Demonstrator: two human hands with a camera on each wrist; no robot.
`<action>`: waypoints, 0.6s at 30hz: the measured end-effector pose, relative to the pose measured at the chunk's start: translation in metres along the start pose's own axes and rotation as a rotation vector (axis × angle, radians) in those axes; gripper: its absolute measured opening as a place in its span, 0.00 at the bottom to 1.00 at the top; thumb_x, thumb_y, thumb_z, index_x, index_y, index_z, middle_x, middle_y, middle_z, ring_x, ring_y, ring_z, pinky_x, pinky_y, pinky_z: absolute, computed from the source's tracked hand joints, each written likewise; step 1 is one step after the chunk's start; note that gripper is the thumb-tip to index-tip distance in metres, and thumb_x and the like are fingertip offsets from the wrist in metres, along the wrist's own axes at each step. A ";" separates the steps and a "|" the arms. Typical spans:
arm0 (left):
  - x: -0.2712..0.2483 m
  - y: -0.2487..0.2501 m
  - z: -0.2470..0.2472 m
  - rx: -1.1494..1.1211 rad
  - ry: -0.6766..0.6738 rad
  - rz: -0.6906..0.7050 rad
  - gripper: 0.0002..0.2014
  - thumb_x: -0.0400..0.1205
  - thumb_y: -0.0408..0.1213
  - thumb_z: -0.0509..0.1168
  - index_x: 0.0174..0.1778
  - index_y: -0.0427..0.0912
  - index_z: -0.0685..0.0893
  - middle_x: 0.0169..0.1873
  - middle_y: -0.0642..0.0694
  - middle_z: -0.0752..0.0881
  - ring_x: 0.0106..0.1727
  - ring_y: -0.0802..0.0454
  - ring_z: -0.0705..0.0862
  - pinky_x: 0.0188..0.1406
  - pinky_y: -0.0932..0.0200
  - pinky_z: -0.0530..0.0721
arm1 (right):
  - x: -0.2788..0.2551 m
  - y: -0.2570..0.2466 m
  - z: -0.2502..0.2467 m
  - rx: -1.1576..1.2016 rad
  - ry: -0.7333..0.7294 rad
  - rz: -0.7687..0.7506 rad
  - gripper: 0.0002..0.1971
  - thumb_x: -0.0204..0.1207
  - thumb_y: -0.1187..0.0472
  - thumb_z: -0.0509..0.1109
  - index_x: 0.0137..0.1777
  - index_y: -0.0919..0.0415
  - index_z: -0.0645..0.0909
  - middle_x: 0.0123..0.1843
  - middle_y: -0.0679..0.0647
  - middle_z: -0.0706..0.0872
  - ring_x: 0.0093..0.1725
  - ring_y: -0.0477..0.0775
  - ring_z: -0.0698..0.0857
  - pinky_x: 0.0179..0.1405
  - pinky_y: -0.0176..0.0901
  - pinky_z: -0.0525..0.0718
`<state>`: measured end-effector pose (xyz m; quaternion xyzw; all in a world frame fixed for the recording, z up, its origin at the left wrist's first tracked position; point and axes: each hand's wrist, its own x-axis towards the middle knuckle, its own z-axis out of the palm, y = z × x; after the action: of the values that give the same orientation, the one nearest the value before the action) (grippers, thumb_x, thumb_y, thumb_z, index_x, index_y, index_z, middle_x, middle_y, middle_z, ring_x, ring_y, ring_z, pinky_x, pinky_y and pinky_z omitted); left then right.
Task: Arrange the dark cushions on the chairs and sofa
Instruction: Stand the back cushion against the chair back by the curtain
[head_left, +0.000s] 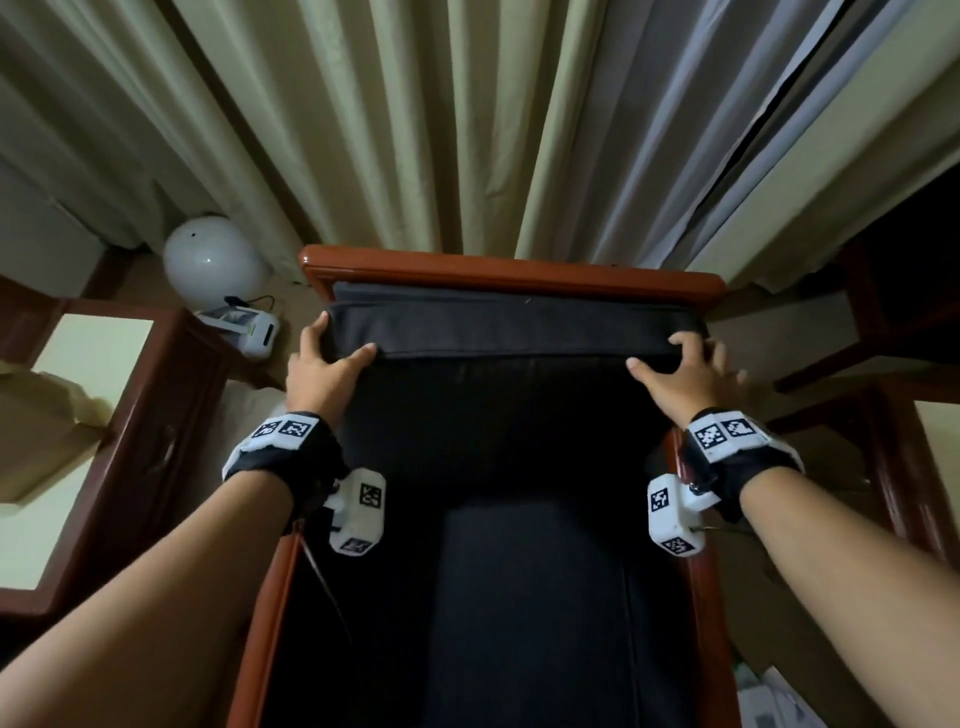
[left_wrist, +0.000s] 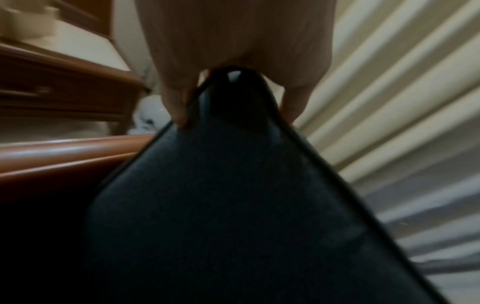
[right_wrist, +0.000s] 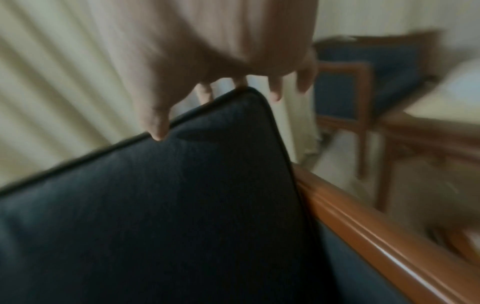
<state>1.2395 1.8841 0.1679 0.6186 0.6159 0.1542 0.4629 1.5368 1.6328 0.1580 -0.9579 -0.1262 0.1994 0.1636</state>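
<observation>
A wooden armchair (head_left: 509, 273) stands before me with a dark seat cushion (head_left: 519, 597) in it. A dark back cushion (head_left: 514, 327) with piped edges stands upright against the chair's back. My left hand (head_left: 327, 358) grips its top left corner (left_wrist: 233, 205), thumb on the front and fingers behind. My right hand (head_left: 680, 374) rests at the top right corner (right_wrist: 155, 205). Its thumb touches the front piping and its fingers are spread and fairly straight. Two of them hang free past the corner. The right wrist view is blurred.
Pale curtains (head_left: 467, 130) hang right behind the chair. A wooden side table (head_left: 130, 415) stands at the left, with a white dome (head_left: 213, 265) and a small white device (head_left: 244, 327) on the floor beyond. Another wooden chair (right_wrist: 363, 82) and a table (head_left: 909, 467) stand at the right.
</observation>
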 end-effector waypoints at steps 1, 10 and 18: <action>0.006 -0.011 -0.002 -0.005 -0.010 -0.019 0.40 0.73 0.54 0.75 0.81 0.58 0.67 0.74 0.38 0.77 0.73 0.39 0.77 0.76 0.44 0.74 | -0.006 -0.009 0.007 -0.107 0.020 -0.026 0.33 0.71 0.34 0.69 0.73 0.44 0.66 0.83 0.57 0.57 0.79 0.71 0.60 0.76 0.66 0.62; 0.071 0.001 0.014 -0.082 -0.017 -0.178 0.41 0.64 0.52 0.75 0.75 0.64 0.71 0.71 0.45 0.81 0.67 0.40 0.82 0.70 0.43 0.81 | -0.002 -0.031 0.023 -0.351 0.111 -0.122 0.36 0.68 0.39 0.71 0.73 0.50 0.64 0.80 0.61 0.57 0.80 0.70 0.58 0.70 0.71 0.66; 0.052 -0.004 0.030 -0.026 0.062 -0.017 0.32 0.72 0.54 0.73 0.73 0.63 0.73 0.70 0.40 0.79 0.70 0.40 0.78 0.74 0.46 0.74 | 0.000 0.006 0.012 -0.249 0.347 -0.180 0.30 0.59 0.44 0.79 0.56 0.57 0.73 0.62 0.65 0.74 0.61 0.70 0.75 0.60 0.64 0.74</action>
<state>1.2699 1.9193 0.1299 0.6022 0.6332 0.1771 0.4528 1.5324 1.6309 0.1455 -0.9755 -0.2046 -0.0008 0.0806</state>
